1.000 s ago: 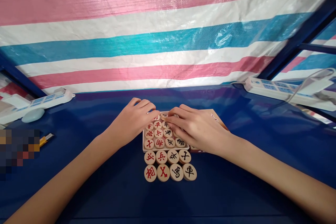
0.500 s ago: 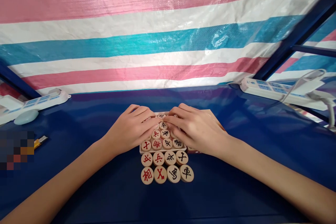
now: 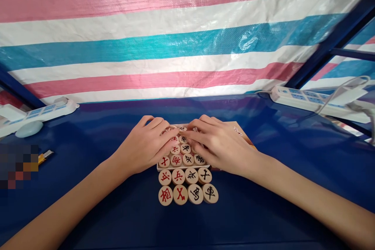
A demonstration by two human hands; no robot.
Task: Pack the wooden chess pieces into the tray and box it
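Observation:
A shallow white tray [image 3: 184, 167] on the table holds rows of round wooden Chinese chess pieces [image 3: 188, 159], marked in red at left and black at right. My left hand [image 3: 150, 140] curls over its left side, thumb and index finger around pieces with red marks. Over the right side bends my right hand [image 3: 212, 140], its thumb and fingertips close about pieces with black marks. The fingers hide part of the tray's far rows. Nearer me, two more rows of pieces [image 3: 178, 176] lie on the tabletop, faces up.
Beneath my right hand is a printed box or lid [image 3: 238, 129]. Power strips stand at left [image 3: 43, 113] and right [image 3: 304, 99], the right one with cables. A pale mouse-shaped object [image 3: 29, 129] and a yellow cutter [image 3: 45, 157] lie left. Striped sheeting [image 3: 175, 43] hangs behind.
The view has shifted slightly. My hands stay at the tray, with the left fingers moved a little and more of the red-marked pieces showing beneath them.

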